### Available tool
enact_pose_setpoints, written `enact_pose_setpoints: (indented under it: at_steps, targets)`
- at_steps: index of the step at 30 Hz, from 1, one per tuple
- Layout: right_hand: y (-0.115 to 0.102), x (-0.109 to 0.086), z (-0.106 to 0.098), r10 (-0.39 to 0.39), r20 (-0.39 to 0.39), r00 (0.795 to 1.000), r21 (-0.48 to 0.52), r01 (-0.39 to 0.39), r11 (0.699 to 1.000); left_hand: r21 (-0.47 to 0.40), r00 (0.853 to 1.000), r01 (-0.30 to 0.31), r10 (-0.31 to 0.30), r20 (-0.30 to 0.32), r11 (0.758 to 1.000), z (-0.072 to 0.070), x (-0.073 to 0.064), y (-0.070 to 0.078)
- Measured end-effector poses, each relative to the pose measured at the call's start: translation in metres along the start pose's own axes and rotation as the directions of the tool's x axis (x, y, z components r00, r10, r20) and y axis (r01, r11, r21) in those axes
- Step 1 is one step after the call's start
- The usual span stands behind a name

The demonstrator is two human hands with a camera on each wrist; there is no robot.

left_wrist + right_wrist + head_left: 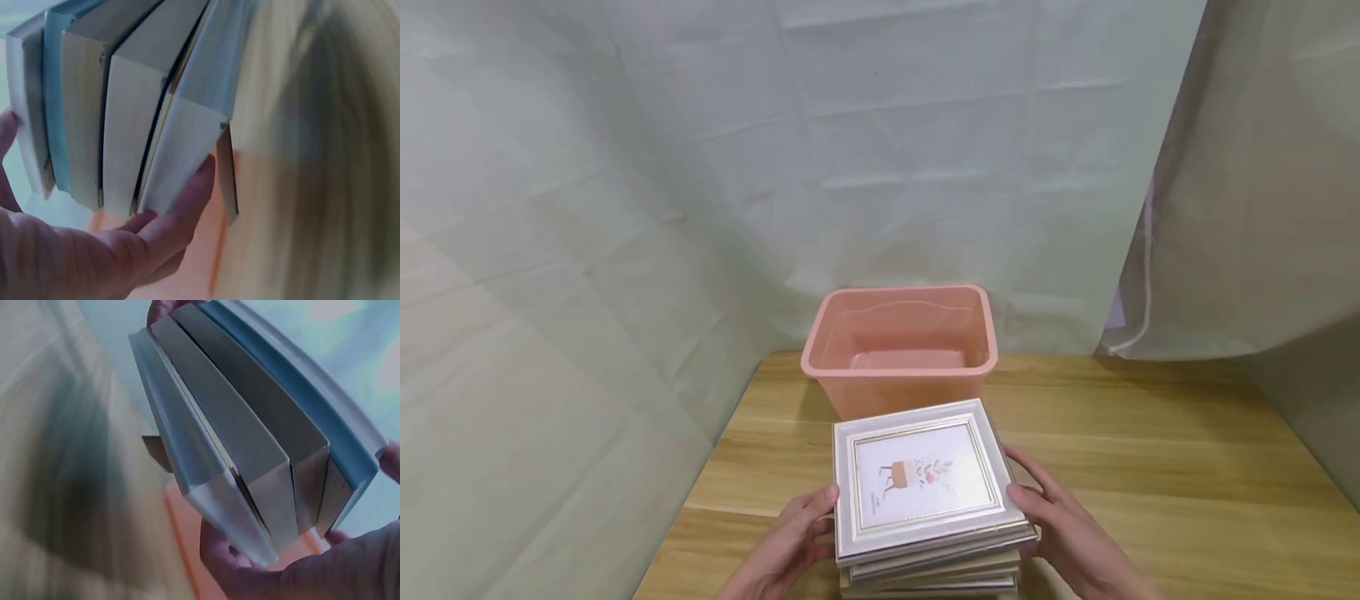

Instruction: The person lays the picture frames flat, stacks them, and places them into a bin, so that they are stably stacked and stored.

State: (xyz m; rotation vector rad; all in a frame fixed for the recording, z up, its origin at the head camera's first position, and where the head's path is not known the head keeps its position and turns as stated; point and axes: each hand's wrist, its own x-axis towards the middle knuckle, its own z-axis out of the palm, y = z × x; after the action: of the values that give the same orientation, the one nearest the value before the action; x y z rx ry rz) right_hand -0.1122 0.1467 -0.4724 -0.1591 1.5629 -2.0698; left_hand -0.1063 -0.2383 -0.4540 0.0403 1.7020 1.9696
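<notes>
A stack of several picture frames point(917, 475) is held between both hands at the front of the table. The top one has a pale, silvery border around a print of flowers in a brown, legged pot. My left hand point(793, 533) grips the stack's left side, thumb at the upper edge. On the opposite side, my right hand point(1063, 521) grips it likewise. The wrist views show frame edges in white, blue and greyish tones, with fingers point(187, 197) curled at the lowest frame. A thin flap point(227, 175) juts out from the stack's underside.
A pink plastic bin point(898, 392) with an open top stands just beyond the stack, near the table's back edge. The wooden table point(1150, 450) extends to the right. Pale cloth curtains point(910, 167) hang behind and along the sides.
</notes>
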Motion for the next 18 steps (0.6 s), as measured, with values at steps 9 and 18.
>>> enact_pose_setpoints:
  at_steps: [9,18]
  targets:
    - [-0.037,0.003,0.010,-0.009,-0.016,1.000,-0.029,0.008,1.000,0.014,0.998,-0.045,0.044,0.047,0.999,0.000,-0.008,0.042]
    - [-0.100,0.007,0.018,-0.056,-0.045,0.997,-0.091,0.052,0.994,0.096,0.994,-0.104,0.103,0.021,0.990,0.005,-0.001,0.100]
